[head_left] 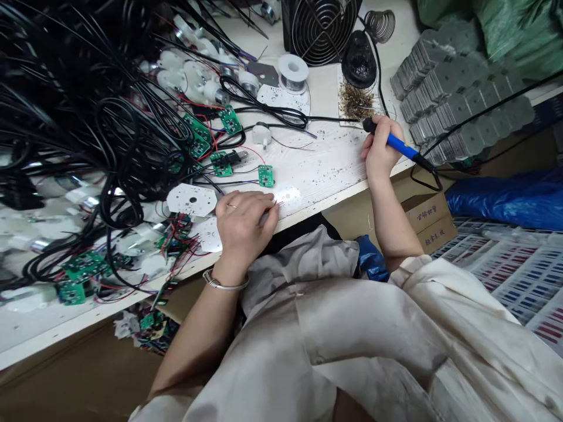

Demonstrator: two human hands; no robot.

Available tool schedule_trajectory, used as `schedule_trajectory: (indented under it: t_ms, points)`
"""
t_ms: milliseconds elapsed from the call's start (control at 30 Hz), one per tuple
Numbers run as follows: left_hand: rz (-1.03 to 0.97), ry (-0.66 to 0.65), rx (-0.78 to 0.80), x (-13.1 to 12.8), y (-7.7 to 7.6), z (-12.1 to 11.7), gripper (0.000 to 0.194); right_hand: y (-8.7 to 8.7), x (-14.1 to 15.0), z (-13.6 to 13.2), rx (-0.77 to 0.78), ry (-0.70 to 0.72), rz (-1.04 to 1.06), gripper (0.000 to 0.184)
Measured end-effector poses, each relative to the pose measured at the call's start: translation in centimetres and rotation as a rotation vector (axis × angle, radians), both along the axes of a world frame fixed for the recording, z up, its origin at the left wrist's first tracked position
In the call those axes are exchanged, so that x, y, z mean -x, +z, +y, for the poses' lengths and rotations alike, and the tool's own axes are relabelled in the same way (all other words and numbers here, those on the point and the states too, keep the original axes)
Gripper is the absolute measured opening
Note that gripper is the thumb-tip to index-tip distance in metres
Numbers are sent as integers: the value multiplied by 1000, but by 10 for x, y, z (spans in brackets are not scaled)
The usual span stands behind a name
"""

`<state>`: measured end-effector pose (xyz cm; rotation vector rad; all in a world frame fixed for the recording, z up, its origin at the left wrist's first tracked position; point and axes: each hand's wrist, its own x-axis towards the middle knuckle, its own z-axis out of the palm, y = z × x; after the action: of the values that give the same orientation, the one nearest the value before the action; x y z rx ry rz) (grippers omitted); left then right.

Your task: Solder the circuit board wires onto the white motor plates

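Note:
My right hand is closed around the blue handle of a soldering iron, near a pile of brown metal shavings. Close to the bench's front edge, my left hand has its thumb and fingers pinched together. Thin wires poke out at those fingertips; the rest of what they hold is hidden. Just beyond the left hand lies a small green circuit board with a red and a black wire attached. Another green board sits to its left. A white perforated plate lies beside my left hand.
Black cables, white motors and more boards crowd the bench's left. A solder spool and a black fan stand at the back. Stacked clear plastic parts are at right. Solder bits dot the bench top.

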<state>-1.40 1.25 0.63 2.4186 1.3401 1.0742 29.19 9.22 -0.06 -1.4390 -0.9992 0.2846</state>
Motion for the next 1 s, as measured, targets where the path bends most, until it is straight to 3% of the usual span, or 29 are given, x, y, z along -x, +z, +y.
schedule_trajectory:
  t_ms: [167, 400, 567, 700, 833, 1000]
  points:
    - [-7, 9, 26, 0, -2, -1, 7, -8, -8, 0, 49, 94, -11, 52]
    - [-2, 31, 9, -3, -4, -2, 8, 7, 0, 0, -37, -44, 44, 54]
    - [24, 52, 80, -6, -4, -3, 5, 10, 26, -38, -88, -17, 161, 44]
    - [34, 65, 126, -7, -3, -3, 6, 20, 48, -60, -121, 42, 119, 38]
    - [16, 54, 68, -6, -3, -3, 9, 25, 35, -32, -113, -56, 0, 45]
    - [-5, 62, 114, -6, -4, -3, 10, 13, 5, 2, 71, -32, -44, 56]
